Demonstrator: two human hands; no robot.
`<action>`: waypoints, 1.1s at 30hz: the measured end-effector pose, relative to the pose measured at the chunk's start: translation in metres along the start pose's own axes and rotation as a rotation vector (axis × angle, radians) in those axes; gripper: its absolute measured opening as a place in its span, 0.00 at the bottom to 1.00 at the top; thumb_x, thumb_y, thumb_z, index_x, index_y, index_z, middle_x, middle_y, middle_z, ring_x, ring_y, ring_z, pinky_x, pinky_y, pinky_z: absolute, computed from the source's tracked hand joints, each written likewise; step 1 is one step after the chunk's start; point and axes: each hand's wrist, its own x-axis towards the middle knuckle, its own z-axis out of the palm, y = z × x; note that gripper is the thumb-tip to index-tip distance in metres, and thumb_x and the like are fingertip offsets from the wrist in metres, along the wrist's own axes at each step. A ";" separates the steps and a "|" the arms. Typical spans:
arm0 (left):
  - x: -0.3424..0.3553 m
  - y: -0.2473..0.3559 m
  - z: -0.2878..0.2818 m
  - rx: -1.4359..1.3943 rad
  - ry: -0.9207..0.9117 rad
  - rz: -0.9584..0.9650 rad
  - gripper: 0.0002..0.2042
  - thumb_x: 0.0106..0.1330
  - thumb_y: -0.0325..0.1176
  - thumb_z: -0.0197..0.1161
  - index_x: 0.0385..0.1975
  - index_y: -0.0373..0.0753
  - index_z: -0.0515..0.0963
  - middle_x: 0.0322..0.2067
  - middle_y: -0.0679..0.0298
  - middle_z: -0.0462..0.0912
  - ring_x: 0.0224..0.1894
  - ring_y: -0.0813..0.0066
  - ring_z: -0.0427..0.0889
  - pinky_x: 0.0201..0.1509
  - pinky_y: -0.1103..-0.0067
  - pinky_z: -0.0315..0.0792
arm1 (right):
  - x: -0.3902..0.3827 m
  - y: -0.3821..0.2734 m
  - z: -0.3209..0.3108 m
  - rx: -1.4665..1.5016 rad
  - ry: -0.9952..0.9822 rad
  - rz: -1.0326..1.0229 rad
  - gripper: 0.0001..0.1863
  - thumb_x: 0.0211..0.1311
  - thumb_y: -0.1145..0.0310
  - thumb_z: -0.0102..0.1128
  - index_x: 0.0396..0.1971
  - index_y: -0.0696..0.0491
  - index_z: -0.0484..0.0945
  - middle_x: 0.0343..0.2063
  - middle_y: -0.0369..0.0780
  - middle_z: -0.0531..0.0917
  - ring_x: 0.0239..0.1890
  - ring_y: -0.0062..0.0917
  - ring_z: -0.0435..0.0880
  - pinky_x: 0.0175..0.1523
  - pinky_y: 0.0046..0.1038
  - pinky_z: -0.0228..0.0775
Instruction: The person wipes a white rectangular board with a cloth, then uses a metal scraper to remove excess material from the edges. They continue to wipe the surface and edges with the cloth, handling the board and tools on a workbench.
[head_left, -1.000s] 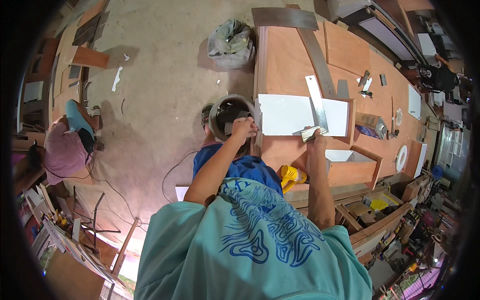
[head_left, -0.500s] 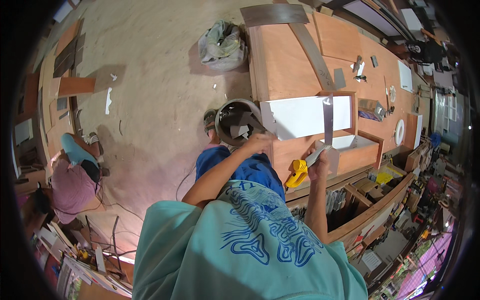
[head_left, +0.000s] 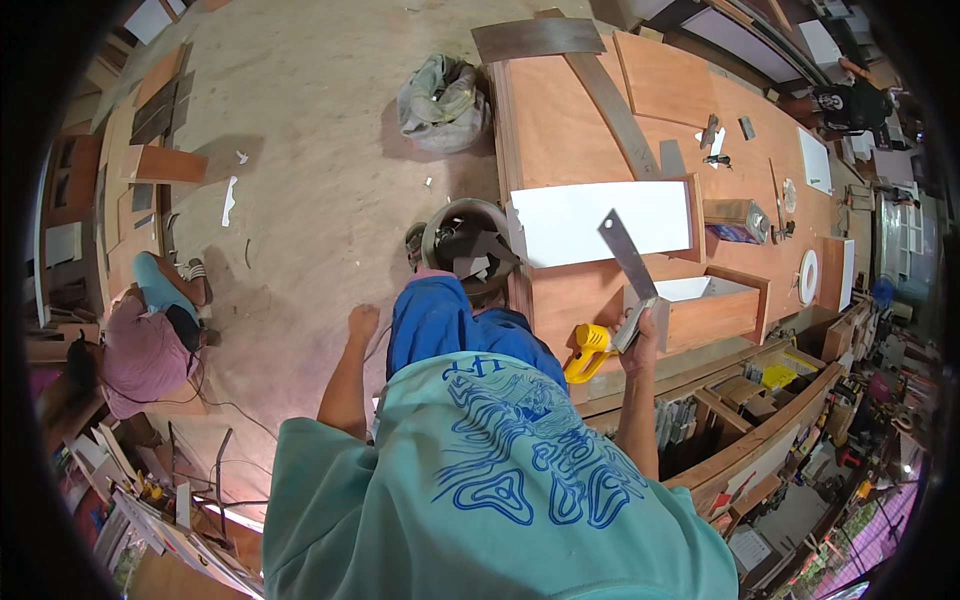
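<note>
The right hand [head_left: 646,332] is wrapped round the metal square [head_left: 630,258] over the tabletop [head_left: 550,110], where a low swing might knock the yellow tool [head_left: 592,350] down, while the left hand [head_left: 364,320] looks loosely balled.

Head camera: the left one of two wide fisheyes worn side by side on the person's head, upright and unmirrored
Facing: steeply down over the wearer's own front, with the room spread around
Shirt [head_left: 490,480]: nearest, filling the lower middle
Left hand [head_left: 364,322] and right hand [head_left: 643,335]: near, both within view
Table [head_left: 550,130]: seen from above, right of centre
Floor [head_left: 320,130]: farther down, left of centre
Rim: straight edges bend, sides darken to black
</note>
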 end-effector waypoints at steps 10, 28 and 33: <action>-0.084 -0.036 0.047 0.283 -0.133 -0.007 0.12 0.60 0.35 0.58 0.35 0.33 0.82 0.30 0.50 0.84 0.34 0.50 0.82 0.40 0.65 0.76 | -0.006 -0.020 0.055 -0.373 -0.239 -0.004 0.09 0.69 0.68 0.55 0.43 0.55 0.70 0.30 0.39 0.79 0.34 0.27 0.82 0.40 0.29 0.77; -0.149 0.343 -0.032 0.004 -0.187 1.539 0.15 0.53 0.25 0.63 0.43 0.32 0.78 0.46 0.56 0.82 0.53 0.60 0.80 0.58 0.67 0.74 | -0.062 -0.020 0.211 -1.331 -0.625 -1.070 0.18 0.41 0.84 0.60 0.37 0.54 0.74 0.38 0.40 0.79 0.42 0.36 0.81 0.44 0.36 0.73; -0.068 0.304 -0.032 0.179 -0.033 1.533 0.11 0.54 0.27 0.63 0.38 0.35 0.80 0.43 0.57 0.83 0.52 0.59 0.81 0.57 0.68 0.75 | -0.083 -0.062 0.241 -1.403 -0.574 -1.105 0.19 0.39 0.85 0.62 0.34 0.52 0.75 0.37 0.39 0.80 0.44 0.34 0.82 0.45 0.37 0.74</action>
